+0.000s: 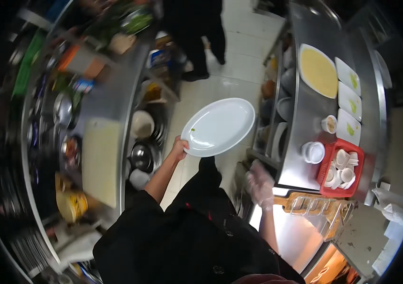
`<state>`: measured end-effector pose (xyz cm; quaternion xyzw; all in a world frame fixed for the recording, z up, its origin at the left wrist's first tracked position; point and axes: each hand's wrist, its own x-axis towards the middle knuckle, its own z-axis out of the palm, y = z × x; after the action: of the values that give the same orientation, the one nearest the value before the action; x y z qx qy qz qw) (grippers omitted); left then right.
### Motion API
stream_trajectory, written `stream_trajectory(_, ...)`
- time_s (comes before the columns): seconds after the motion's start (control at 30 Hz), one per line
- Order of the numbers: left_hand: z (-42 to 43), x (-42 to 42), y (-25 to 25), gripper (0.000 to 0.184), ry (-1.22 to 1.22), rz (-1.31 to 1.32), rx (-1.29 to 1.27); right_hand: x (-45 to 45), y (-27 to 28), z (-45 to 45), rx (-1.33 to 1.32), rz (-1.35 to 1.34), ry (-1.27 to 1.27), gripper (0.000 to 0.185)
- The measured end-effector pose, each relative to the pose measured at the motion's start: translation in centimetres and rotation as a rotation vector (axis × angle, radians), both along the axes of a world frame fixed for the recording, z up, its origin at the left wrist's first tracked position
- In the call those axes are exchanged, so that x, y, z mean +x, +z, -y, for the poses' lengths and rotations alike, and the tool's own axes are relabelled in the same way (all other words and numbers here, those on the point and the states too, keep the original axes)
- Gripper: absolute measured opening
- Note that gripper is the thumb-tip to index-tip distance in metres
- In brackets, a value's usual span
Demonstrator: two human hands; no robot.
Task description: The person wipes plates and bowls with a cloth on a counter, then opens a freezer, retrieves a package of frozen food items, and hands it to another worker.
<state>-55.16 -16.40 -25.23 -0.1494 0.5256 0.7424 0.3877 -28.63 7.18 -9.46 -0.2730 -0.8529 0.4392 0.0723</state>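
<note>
My left hand (179,147) is closed on the near left rim of an oval white plate (225,128), held out over the aisle. A small green scrap (193,129) lies on the plate toward its left end. My right hand (259,183), in a clear plastic glove, hangs beside the near corner of the right counter. It looks loosely open with nothing visible in it, though motion blurs the fingers.
On the right steel counter (289,168) are a large yellow-filled dish (318,71), several white plates with green leaves (350,105) and a red basket (323,179) of white cups. A cutting board (101,158) lies on the left counter. A person in dark clothes (193,28) stands ahead.
</note>
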Motion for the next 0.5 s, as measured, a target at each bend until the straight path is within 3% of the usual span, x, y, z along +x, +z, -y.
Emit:
stream_trajectory(0.07, 3.9, 4.5, 4.4, 0.045, 0.134, -0.001, 0.017, -2.5, 5.6, 0.3, -0.220, 0.194, -0.049, 0.053)
stream_trajectory(0.1, 5.8, 6.8, 6.8, 0.046, 0.176, -0.031, -0.009, -2.5, 5.6, 0.9, -0.234, 0.123, -0.031, 0.057)
stream_trajectory(0.17, 10.5, 11.4, 8.5, 0.047, 0.189, -0.003, -0.059, -2.4, 2.2, 0.9, -0.132, 0.019, 0.115, 0.068)
stream_trajectory(0.2, 12.9, 13.8, 9.2, 0.047, 0.192, 0.014, -0.081, -2.3, -0.1, 1.3, -0.392, -0.105, 0.145, 0.067)
stream_trajectory(0.27, 17.2, 19.0, 9.5, 0.045, 0.298, 0.033, -0.030, -2.9, 1.4, 3.7, -0.414, 0.059, 0.291, 0.070)
stream_trajectory(0.3, 18.6, 21.3, 12.3, 0.051, 0.338, 0.064, -0.036, -2.9, 3.3, 6.3, -0.552, 0.047, 0.354, 0.074)
stream_trajectory(0.4, 26.1, 30.2, 9.6, 0.071, 0.553, 0.122, -0.077, -2.0, 0.1, 11.0, -0.809, 0.142, 0.437, 0.073)
stream_trajectory(0.47, 29.8, 35.2, 13.2, 0.074, 0.631, 0.177, -0.114, -1.3, -0.9, 14.4, -0.776, 0.272, 0.495, 0.070)
stream_trajectory(0.5, 32.8, 39.0, 11.8, 0.074, 0.703, 0.207, -0.102, -0.5, -2.5, 15.8, -0.769, 0.328, 0.513, 0.068)
